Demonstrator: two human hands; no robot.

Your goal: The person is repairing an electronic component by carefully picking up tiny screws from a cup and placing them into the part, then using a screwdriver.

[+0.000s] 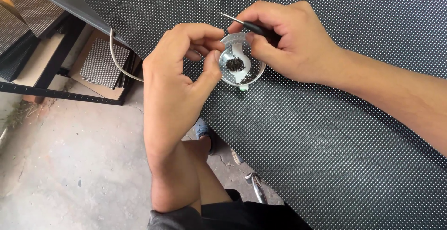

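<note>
A small clear round dish [247, 70] sits on a large black panel dotted with white points [326, 132]. A little heap of tiny dark screws [235, 64] lies in the dish. My left hand [179, 76] reaches over the dish's left rim, with thumb and fingertips pinched together just above it; whether a screw sits between them is hidden. My right hand [284, 41] rests at the dish's upper right and grips a thin screwdriver [247, 24] with a black handle, its metal tip pointing up and left.
More dotted panels [100, 62] and brown boards are stacked on a black metal frame [60, 92] at the upper left. A white cable [118, 60] hangs off the panel's edge. Concrete floor [70, 165] lies below, with my leg and shoe [205, 132] by the panel's edge.
</note>
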